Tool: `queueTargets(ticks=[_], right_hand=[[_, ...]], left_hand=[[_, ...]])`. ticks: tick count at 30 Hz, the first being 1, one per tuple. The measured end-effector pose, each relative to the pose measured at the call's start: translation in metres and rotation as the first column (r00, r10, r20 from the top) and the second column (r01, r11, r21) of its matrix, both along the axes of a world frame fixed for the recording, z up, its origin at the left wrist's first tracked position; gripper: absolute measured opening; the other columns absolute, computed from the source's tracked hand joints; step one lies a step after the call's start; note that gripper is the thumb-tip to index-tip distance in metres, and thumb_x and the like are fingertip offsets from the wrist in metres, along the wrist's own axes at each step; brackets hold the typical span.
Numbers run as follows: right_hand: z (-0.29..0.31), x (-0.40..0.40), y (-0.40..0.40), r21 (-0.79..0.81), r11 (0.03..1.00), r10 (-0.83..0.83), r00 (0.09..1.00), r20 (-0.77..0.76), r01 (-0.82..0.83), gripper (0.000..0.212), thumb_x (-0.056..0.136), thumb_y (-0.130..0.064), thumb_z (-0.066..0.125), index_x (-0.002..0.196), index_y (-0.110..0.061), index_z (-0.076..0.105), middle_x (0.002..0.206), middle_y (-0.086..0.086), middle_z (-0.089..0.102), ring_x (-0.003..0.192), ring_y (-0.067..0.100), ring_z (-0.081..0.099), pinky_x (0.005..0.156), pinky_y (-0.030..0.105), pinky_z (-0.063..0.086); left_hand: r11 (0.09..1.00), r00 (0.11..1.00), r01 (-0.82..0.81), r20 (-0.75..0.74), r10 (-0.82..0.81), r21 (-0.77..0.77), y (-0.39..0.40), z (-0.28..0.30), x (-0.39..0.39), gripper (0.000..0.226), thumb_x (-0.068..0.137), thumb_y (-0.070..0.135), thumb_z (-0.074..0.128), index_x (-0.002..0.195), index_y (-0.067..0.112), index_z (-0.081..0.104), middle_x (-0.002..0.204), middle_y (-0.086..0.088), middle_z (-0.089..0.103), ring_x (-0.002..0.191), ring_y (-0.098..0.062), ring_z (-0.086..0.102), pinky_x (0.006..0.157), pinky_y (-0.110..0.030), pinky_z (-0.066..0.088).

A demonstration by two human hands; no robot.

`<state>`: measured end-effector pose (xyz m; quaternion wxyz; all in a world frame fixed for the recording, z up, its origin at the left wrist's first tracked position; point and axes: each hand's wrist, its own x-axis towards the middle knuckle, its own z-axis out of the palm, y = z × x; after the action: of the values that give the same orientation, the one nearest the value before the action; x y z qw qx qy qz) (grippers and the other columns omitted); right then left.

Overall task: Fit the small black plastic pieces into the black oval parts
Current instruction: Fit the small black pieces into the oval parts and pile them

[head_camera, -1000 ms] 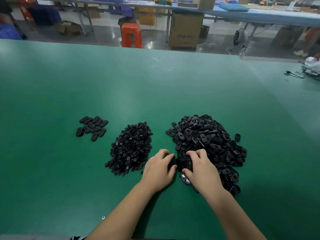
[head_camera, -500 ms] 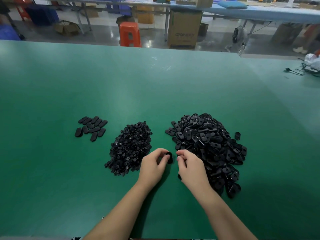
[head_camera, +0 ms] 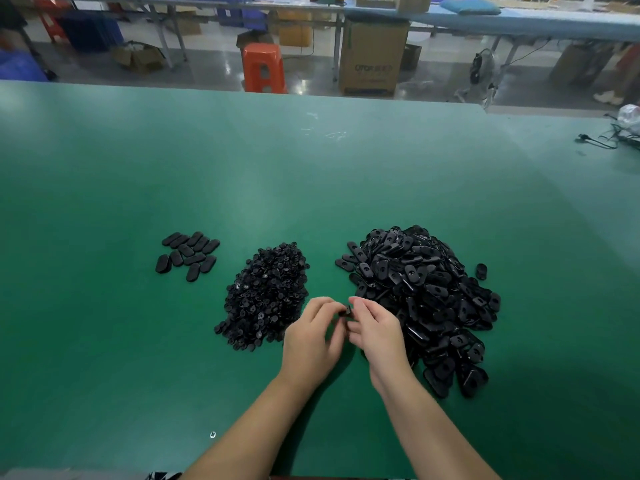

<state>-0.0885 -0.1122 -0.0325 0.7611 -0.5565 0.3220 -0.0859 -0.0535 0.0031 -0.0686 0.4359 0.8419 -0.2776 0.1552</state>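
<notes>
hands are together at the 6 o'clock end of the wide green table mat [head_camera: 104, 341], fingertips meeting over one small black part [head_camera: 346, 310]. my left hand [head_camera: 313, 344] and my right hand [head_camera: 379, 336] both have fingers curled in and pinching it from either side. it's mostly hidden by my fingers, so i can't tell if it's just an oval shell or already has the little bit seated.

supplies: heap of small black plastic pieces [head_camera: 265, 296] sits just at 10 o'clock from my left hand, and the big pile of black oval plastic parts [head_camera: 422, 299] is touching my right hand's 3 o'clock side. cluster of smooth black ovals lying flat [head_camera: 188, 254], probably the done ones, is well apart out at 10 o'clock. one stray oval [head_camera: 481, 271] sits off the big pile at 2 o'clock.

what could go sideways imo: everything's black on black, so i could easily push the insert in crooked or flipped. pinch too lightly and the tiny bit pops out and vanishes into either heap. also my right wrist is right against the oval pile, so a careless pull back could drag some across and mix the stock.
</notes>
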Motion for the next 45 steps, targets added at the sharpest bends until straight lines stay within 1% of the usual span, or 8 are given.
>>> queueTargets(ticks=[6,11,15,18,23,31,39,45], right_hand=[[-0.006,0.01,0.006,-0.039,0.996,-0.073,0.994,0.081,0.077,0.022,0.099,0.0,0.059,0.115,-0.015,0.062,0.104,0.009,0.073,0.085,0.013,0.076,0.073,0.026,0.061],[-0.022,0.01,0.033,-0.459,0.888,-0.006,0.999,0.046,0.027,0.031,0.099,-0.007,0.059,0.126,-0.02,0.063,0.104,-0.008,0.067,0.091,-0.006,0.067,0.083,0.015,0.053],[-0.032,-0.001,0.042,-0.608,0.791,0.112,0.993,0.043,-0.063,0.038,0.1,-0.004,0.055,0.136,-0.015,0.059,0.12,-0.001,0.062,0.108,0.006,0.062,0.098,0.028,0.053],[-0.035,-0.002,0.046,-0.573,0.815,0.165,0.982,0.092,-0.083,0.041,0.102,-0.003,0.052,0.14,-0.017,0.052,0.11,0.003,0.064,0.085,0.01,0.073,0.079,0.029,0.062],[-0.038,0.001,0.045,-0.532,0.843,0.164,0.981,0.109,-0.082,0.04,0.103,-0.001,0.049,0.14,-0.015,0.049,0.105,0.004,0.065,0.078,0.011,0.075,0.069,0.018,0.058],[-0.037,0.001,0.045,-0.491,0.864,0.182,0.978,0.103,-0.109,0.044,0.1,0.002,0.051,0.132,-0.028,0.048,0.111,0.002,0.065,0.089,0.005,0.075,0.081,0.016,0.057],[-0.037,0.0,0.043,-0.404,0.908,0.174,0.976,0.128,-0.109,0.042,0.1,0.004,0.051,0.137,-0.018,0.05,0.107,-0.002,0.071,0.094,0.005,0.075,0.083,0.012,0.054],[-0.039,0.001,0.043,-0.384,0.919,0.159,0.975,0.154,-0.089,0.044,0.101,0.005,0.05,0.136,-0.022,0.053,0.103,0.001,0.067,0.096,0.008,0.075,0.082,0.016,0.057]], left_hand=[[1.0,0.998,-0.004,-0.057,0.003,-0.03,0.002,0.003,-0.001,0.03,0.087,0.018,0.046,0.109,0.011,0.065,0.114,0.0,0.056,0.092,0.001,0.058,0.075,-0.016,0.049],[0.976,0.978,-0.155,-0.163,0.13,-0.153,0.003,0.014,0.006,0.026,0.087,0.006,0.043,0.104,0.007,0.062,0.1,0.003,0.057,0.094,0.005,0.052,0.083,-0.01,0.042],[0.982,0.965,-0.143,-0.239,0.111,-0.121,0.017,0.029,0.024,0.022,0.094,0.009,0.05,0.11,0.017,0.063,0.097,0.015,0.061,0.092,0.002,0.059,0.077,-0.011,0.045],[0.976,0.938,-0.158,-0.285,0.196,0.151,0.038,0.04,0.056,0.015,0.097,0.02,0.059,0.109,0.025,0.065,0.094,0.013,0.063,0.085,-0.005,0.061,0.075,-0.025,0.05],[0.797,0.917,-0.093,-0.261,0.301,0.596,0.071,0.046,0.082,0.024,0.094,0.046,0.063,0.115,0.035,0.067,0.099,0.009,0.051,0.091,-0.018,0.062,0.073,-0.031,0.048],[0.797,0.925,-0.059,-0.267,0.27,0.601,0.074,0.034,0.08,0.027,0.093,0.051,0.064,0.116,0.037,0.067,0.103,0.01,0.053,0.092,-0.016,0.062,0.073,-0.03,0.049],[0.805,0.937,-0.1,-0.217,0.274,0.585,0.072,0.032,0.079,0.015,0.097,0.042,0.062,0.099,0.032,0.074,0.096,0.011,0.055,0.086,-0.016,0.061,0.069,-0.03,0.051],[0.891,0.951,-0.182,-0.157,0.267,0.415,0.069,0.039,0.074,0.009,0.096,0.035,0.066,0.092,0.031,0.074,0.082,0.01,0.061,0.077,-0.015,0.059,0.062,-0.03,0.047]])
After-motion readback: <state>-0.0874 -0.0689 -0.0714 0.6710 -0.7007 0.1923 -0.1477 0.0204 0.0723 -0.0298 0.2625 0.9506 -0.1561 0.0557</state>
